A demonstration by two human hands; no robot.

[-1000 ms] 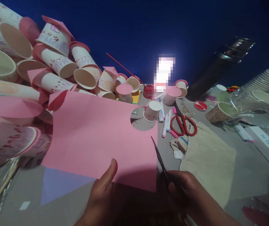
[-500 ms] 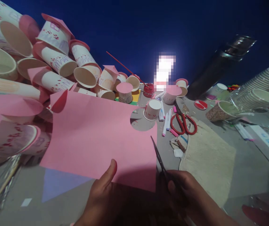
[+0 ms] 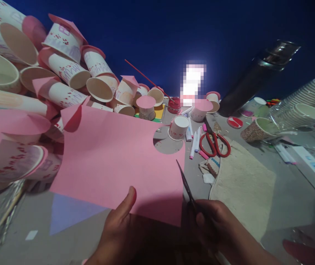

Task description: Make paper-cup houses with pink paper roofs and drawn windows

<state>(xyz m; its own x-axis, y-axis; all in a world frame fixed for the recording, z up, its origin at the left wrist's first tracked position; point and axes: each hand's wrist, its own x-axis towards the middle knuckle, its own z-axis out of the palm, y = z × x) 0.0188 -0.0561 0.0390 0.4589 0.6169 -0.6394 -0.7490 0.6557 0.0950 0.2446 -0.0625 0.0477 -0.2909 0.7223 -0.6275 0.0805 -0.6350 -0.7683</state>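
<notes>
A large sheet of pink paper [image 3: 104, 158] lies before me, with a rounded notch cut from its upper right edge. My left hand [image 3: 118, 221] grips the sheet's lower edge, thumb on top and the other fingers hidden beneath. In my right hand [image 3: 212, 217] is a pair of scissors [image 3: 186, 184], blades together and pointing up and away, just right of the sheet's edge. Beyond the notch an upside-down white paper cup [image 3: 178, 127] with red marks stands on the table. Lavender paper [image 3: 71, 213] shows under the pink sheet.
Decorated paper cups [image 3: 63, 42] with pink tops are piled at the left. Red-handled scissors [image 3: 215, 144], markers [image 3: 194, 143] and a beige cloth [image 3: 242, 187] lie to the right. Behind stand a red paint jar [image 3: 174, 105] and a dark bottle [image 3: 252, 75]. Stacked cups [image 3: 308, 97] lie far right.
The pink sheet has shifted very slightly to the right at its left side. Both hands and the scissors stay almost still.
</notes>
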